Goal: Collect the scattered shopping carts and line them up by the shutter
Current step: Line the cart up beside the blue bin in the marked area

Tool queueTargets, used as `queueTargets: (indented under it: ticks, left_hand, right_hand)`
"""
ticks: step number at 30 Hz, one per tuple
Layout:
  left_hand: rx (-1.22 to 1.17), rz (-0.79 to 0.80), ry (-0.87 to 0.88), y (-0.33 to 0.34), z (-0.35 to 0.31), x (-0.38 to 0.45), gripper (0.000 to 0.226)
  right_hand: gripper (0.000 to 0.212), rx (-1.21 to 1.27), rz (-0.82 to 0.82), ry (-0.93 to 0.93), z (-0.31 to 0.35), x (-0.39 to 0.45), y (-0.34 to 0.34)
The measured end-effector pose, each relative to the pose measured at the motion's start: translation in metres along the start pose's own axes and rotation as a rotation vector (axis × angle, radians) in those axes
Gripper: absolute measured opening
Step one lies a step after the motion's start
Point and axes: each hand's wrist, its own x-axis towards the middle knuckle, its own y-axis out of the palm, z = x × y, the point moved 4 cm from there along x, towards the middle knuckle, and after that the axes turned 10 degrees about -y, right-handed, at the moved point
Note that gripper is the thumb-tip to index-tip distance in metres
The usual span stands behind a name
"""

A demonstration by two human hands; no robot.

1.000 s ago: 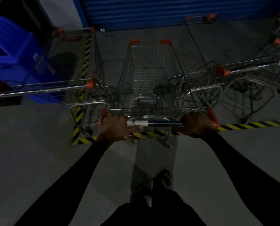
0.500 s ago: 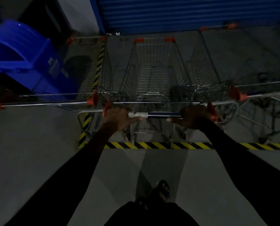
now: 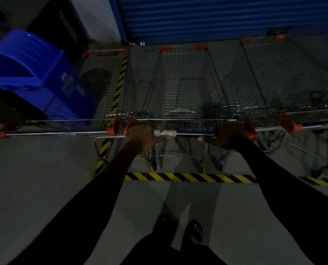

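1. L hand (image 3: 143, 137) + R hand (image 3: 229, 136) are both gripping the handle bar (image 3: 194, 133) of the middle cart (image 3: 184, 83); fingers curled round it, one hand at each end.
2. Cart is sitting straight ahead of the fingers, nose near the blue shutter (image 3: 226, 18), rear wheels just beyond the hazard tape (image 3: 190, 177).
3. Left cart (image 3: 109, 85) is standing just outboard of the L fingers, right cart (image 3: 274, 77) just outboard of the R fingers; handles roughly level w/ mine.
4. Progress est.: 3 carts looking lined up. Can't tell if more are left outside the view.
5. Blue bin (image 3: 35, 73) is sitting far left, beyond the left cart.
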Motion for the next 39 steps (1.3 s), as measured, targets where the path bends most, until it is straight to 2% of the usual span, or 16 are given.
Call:
queueTargets:
  ticks: [3, 5, 8, 9, 12, 15, 18, 19, 21, 23, 25, 28, 29, 33, 37, 39]
  left_hand:
    - [-0.045, -0.004, 0.040, -0.010, -0.003, -0.001, 0.120]
    - [-0.013, -0.038, 0.065, -0.016, -0.007, -0.006, 0.114]
    - [0.026, -0.070, 0.088, -0.015, -0.006, -0.007, 0.098]
    - [0.034, -0.078, 0.096, -0.015, -0.006, -0.006, 0.097]
    - [0.032, -0.112, 0.111, -0.012, -0.005, -0.005, 0.091]
    - [0.010, -0.126, 0.118, -0.014, -0.006, -0.007, 0.080]
    - [0.050, -0.085, 0.114, -0.014, -0.007, -0.005, 0.078]
    - [0.053, -0.056, 0.102, -0.013, -0.007, -0.003, 0.083]
    - [0.003, -0.028, 0.098, -0.010, -0.007, -0.002, 0.096]
    - [-0.071, -0.114, 0.152, -0.013, -0.013, -0.003, 0.090]
    - [-0.091, -0.212, 0.244, -0.015, -0.026, -0.007, 0.078]
    - [-0.106, -0.250, 0.312, -0.015, -0.055, -0.011, 0.059]
    - [-0.138, -0.261, 0.339, -0.017, -0.067, -0.014, 0.054]
    - [-0.271, -0.366, 0.550, -0.015, -0.120, -0.041, 0.041]
    - [-0.316, -0.327, 0.636, -0.012, -0.171, -0.067, 0.040]
    - [-0.325, -0.365, 0.715, -0.017, -0.202, -0.083, 0.034]
  right_hand:
    - [0.100, -0.040, 0.059, 0.069, 0.000, 0.000, -0.004]
    - [0.099, -0.115, 0.070, 0.102, 0.000, -0.002, -0.005]
    - [0.130, -0.140, 0.078, 0.112, -0.002, 0.001, -0.002]
    - [0.132, -0.155, 0.073, 0.108, -0.002, 0.001, -0.002]
    - [0.120, -0.073, 0.094, 0.118, 0.010, -0.007, -0.011]
    - [0.078, -0.086, 0.042, 0.115, 0.019, -0.017, -0.019]
    - [0.063, -0.078, 0.011, 0.129, 0.016, -0.023, -0.020]
    - [0.063, -0.104, -0.021, 0.127, 0.015, -0.025, -0.021]
    - [0.077, -0.177, -0.146, 0.102, 0.012, -0.031, -0.024]
    - [0.089, -0.104, -0.300, 0.076, 0.003, -0.041, -0.022]
    - [0.074, -0.007, -0.452, 0.125, -0.004, -0.059, -0.026]
    - [0.039, 0.007, -0.643, 0.180, -0.007, -0.092, -0.030]
    - [0.038, 0.014, -0.668, 0.199, -0.008, -0.102, -0.027]
    - [0.059, 0.085, -0.601, 0.385, -0.020, -0.140, -0.004]
    - [0.034, 0.261, -0.674, 0.496, -0.018, -0.184, 0.008]
    - [0.030, 0.294, -0.697, 0.543, -0.023, -0.209, 0.013]
